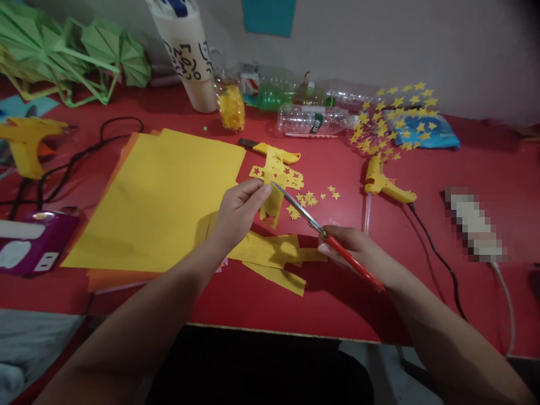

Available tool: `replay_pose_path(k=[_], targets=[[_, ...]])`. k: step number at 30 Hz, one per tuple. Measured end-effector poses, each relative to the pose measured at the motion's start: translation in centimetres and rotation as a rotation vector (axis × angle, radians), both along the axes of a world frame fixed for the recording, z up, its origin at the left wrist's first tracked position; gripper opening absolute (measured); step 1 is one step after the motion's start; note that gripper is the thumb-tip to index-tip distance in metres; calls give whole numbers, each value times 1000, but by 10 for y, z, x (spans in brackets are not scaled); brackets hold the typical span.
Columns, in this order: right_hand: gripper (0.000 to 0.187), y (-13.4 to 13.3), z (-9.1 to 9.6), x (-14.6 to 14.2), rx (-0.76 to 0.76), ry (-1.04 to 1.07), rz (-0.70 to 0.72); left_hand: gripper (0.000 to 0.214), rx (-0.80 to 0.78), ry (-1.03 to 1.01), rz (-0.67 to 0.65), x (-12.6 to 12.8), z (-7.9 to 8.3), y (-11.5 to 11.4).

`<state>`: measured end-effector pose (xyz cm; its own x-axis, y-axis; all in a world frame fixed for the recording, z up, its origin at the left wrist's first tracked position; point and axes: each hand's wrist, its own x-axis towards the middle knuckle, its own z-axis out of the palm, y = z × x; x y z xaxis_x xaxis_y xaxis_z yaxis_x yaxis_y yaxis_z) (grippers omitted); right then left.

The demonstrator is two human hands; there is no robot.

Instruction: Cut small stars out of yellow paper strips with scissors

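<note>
L hand (238, 211) pinches the strip (274, 207) near its top, thumb vs. forefinger; R hand (360, 246) is closed round the red handles of the scissors (337, 247). Key relation: strip's up & left of our R hand, along the line of the blades, tips right by our L thumb. Scissors' long axis runs diagonally, low R to up L; strip's runs approx. up-down, lower end toward us, so the two meet at a slant. L hand's nearer, touching the paper; our R reaches it only via the blades. Can't tell if blades touch it or are parted.

Just beyond: the scrap (278, 169) w/ star-shaped holes; loose stars (310, 199) lie to its R.

Containers, at back: clear jar (231, 109) has yellow bits inside, prob. paper. Green bottle (274, 94) & clear bottle (293, 118) lie on their sides; contents unclear to us. Tumbler (185, 56) stands L of jar; can't see in.
</note>
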<state>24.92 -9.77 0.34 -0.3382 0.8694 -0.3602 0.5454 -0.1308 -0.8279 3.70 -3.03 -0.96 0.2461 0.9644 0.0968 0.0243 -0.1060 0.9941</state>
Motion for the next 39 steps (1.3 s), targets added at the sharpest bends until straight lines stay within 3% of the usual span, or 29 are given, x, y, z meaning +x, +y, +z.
replay_pose_path(k=[4, 11, 19, 29, 39], targets=[[44, -1, 1, -1, -44, 60, -1, 30, 34, 38, 49, -3, -2, 3], [48, -3, 3, -3, -135, 208, 48, 21, -127, -71, -69, -1, -7, 0], [46, -4, -2, 0, -140, 271, 113, 26, -134, -81, -50, -2, -10, -2], [43, -1, 2, 3, -80, 191, 154, 14, -163, -62, -73, -9, -4, 3], [41, -2, 3, 2, -69, 176, 144, 17, -167, -43, -80, -10, -2, 4]])
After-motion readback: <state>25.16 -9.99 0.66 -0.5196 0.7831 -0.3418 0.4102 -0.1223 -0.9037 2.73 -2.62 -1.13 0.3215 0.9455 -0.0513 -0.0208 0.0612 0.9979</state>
